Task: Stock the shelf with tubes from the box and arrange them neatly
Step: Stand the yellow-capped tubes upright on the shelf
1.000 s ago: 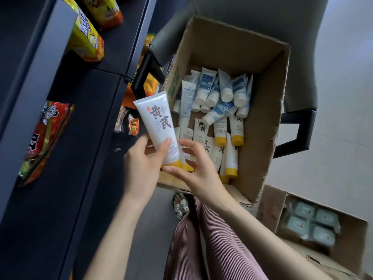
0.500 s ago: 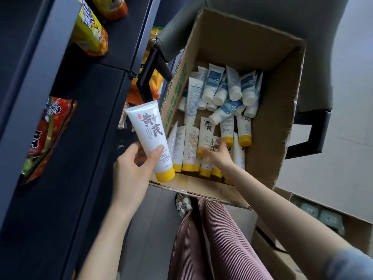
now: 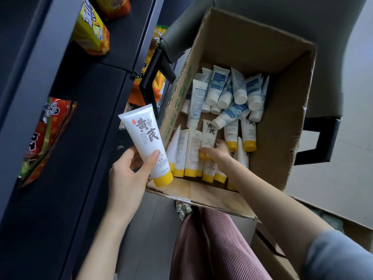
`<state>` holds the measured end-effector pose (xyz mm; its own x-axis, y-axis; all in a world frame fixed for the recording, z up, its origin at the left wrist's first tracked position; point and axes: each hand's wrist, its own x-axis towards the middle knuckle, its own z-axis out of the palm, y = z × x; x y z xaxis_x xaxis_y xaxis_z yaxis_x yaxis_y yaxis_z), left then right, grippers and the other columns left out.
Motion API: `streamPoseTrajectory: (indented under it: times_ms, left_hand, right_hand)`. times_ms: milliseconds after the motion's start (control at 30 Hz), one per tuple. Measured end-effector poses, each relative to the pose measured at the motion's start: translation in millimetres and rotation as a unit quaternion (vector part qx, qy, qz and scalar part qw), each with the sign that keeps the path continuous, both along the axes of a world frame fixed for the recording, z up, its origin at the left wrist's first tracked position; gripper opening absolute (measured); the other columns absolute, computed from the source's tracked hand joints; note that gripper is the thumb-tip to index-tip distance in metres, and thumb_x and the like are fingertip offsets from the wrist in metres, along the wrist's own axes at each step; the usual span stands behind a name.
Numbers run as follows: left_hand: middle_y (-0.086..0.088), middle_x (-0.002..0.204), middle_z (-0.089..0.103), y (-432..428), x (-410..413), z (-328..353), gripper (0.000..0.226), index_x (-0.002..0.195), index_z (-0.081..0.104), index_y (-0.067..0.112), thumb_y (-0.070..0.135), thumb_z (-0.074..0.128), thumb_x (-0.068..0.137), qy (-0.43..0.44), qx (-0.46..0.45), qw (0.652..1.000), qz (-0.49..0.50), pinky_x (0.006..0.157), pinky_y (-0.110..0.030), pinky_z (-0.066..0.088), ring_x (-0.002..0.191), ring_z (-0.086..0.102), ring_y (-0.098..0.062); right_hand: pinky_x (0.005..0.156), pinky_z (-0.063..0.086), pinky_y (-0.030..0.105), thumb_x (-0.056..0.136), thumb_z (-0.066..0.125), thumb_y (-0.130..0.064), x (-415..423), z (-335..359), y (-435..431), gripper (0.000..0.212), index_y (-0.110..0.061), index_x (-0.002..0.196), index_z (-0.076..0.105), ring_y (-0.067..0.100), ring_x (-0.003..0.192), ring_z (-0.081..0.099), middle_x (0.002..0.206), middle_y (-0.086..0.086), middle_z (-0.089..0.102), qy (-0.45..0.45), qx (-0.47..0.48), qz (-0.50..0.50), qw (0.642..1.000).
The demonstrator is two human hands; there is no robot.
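The dark shelf stands just left of the box, keeping transfers short. The left hand grips one tube cap-down beside the box, which likely frees the right hand, whose fingers curl round a second tube inside.

Two cardboard boxes: the open box with tubes, a second box cut off at lower right. At least ten yellow-capped tubes: one held tube out of the box in the left hand, the others in the open box, one boxed tube there in the right hand's grip; overlap hides some. About ten blue-and-white tubes, piled, exact count unclear. Three clear snack bags on the shelf: one yellow bag, one orange bag, one red bag; more orange packs lower, uncountable. Two hands. One chair.
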<state>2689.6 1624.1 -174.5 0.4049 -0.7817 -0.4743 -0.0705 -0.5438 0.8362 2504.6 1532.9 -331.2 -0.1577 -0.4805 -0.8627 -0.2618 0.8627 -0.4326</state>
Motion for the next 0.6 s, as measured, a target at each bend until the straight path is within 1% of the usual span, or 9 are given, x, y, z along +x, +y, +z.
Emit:
streamPoseTrajectory:
  times_ms: [100,200,267,300,367,433,500,533,600]
  left_hand:
    - [0.017,0.09,0.073,0,-1,-1,0.024,0.093,0.065,0.032,0.043,0.066,0.071,0.011,-0.007,1.0,0.014,0.063,-0.023,0.058,0.086,0.069,-0.004]
    - [0.02,0.091,0.072,2,-1,0,0.023,0.095,0.065,0.033,0.042,0.069,0.074,-0.013,-0.015,1.0,0.018,0.066,-0.027,0.059,0.086,0.068,0.0]
    - [0.021,0.093,0.072,3,0,1,0.017,0.095,0.065,0.034,0.036,0.072,0.08,-0.027,-0.02,0.999,0.023,0.071,-0.031,0.057,0.087,0.068,0.0]
    - [0.02,0.093,0.072,4,0,2,0.016,0.096,0.065,0.033,0.033,0.071,0.081,-0.03,-0.023,0.999,0.027,0.073,-0.033,0.056,0.087,0.068,0.0]
    - [0.018,0.094,0.072,5,0,5,0.016,0.095,0.066,0.03,0.033,0.072,0.081,-0.025,-0.029,0.999,0.037,0.077,-0.038,0.057,0.089,0.069,-0.003]
    - [0.016,0.094,0.073,8,-1,11,0.019,0.094,0.066,0.03,0.037,0.069,0.077,-0.017,-0.033,0.998,0.044,0.079,-0.041,0.057,0.09,0.069,-0.004]
    - [0.018,0.095,0.072,12,-2,20,0.017,0.094,0.066,0.031,0.034,0.07,0.078,-0.013,-0.039,0.998,0.045,0.078,-0.041,0.057,0.089,0.069,-0.004]
    - [0.018,0.094,0.072,15,-3,25,0.015,0.094,0.066,0.032,0.03,0.072,0.081,-0.011,-0.042,0.998,0.044,0.078,-0.041,0.057,0.089,0.069,-0.003]
    - [0.019,0.093,0.072,20,-4,36,0.015,0.094,0.065,0.032,0.023,0.07,0.083,0.0,-0.049,0.998,0.043,0.074,-0.037,0.058,0.087,0.069,-0.003]
  right_hand:
    - [0.081,0.045,0.031,0.078,0.077,-0.013,-5,4,-2,0.059,-0.01,0.127,0.046,0.018,0.099,0.056,0.123,0.006,0.06,-0.032,0.025,0.019,0.999]
    - [0.08,0.049,0.035,0.081,0.074,-0.011,-11,10,5,0.053,-0.009,0.128,0.049,0.021,0.094,0.058,0.122,0.008,0.062,-0.087,0.068,0.009,0.994]
    - [0.072,0.048,0.031,0.083,0.071,-0.007,-16,16,13,0.056,-0.01,0.133,0.047,0.018,0.086,0.055,0.122,0.008,0.061,-0.134,0.087,-0.011,0.987]
    - [0.071,0.047,0.029,0.083,0.07,-0.005,-18,20,17,0.059,-0.012,0.135,0.044,0.017,0.085,0.054,0.121,0.008,0.06,-0.154,0.091,-0.024,0.984]
    - [0.078,0.049,0.028,0.082,0.069,-0.002,-20,32,25,0.068,-0.019,0.14,0.037,0.017,0.087,0.059,0.114,0.006,0.062,-0.193,0.096,-0.04,0.976]
    - [0.082,0.051,0.029,0.083,0.068,-0.002,-23,47,31,0.069,-0.022,0.14,0.036,0.019,0.096,0.063,0.11,0.004,0.063,-0.245,0.094,-0.03,0.965]
    - [0.093,0.049,0.036,0.084,0.066,-0.003,-23,67,35,0.065,-0.023,0.138,0.037,0.025,0.105,0.063,0.116,0.008,0.064,-0.297,0.081,-0.013,0.951]
    - [0.096,0.048,0.038,0.084,0.065,-0.002,-23,77,37,0.062,-0.023,0.136,0.038,0.026,0.106,0.063,0.118,0.01,0.064,-0.32,0.071,-0.006,0.945]
    - [0.094,0.051,0.039,0.083,0.064,-0.003,-23,100,39,0.063,-0.021,0.137,0.038,0.026,0.104,0.065,0.125,0.016,0.06,-0.372,0.045,0.003,0.927]
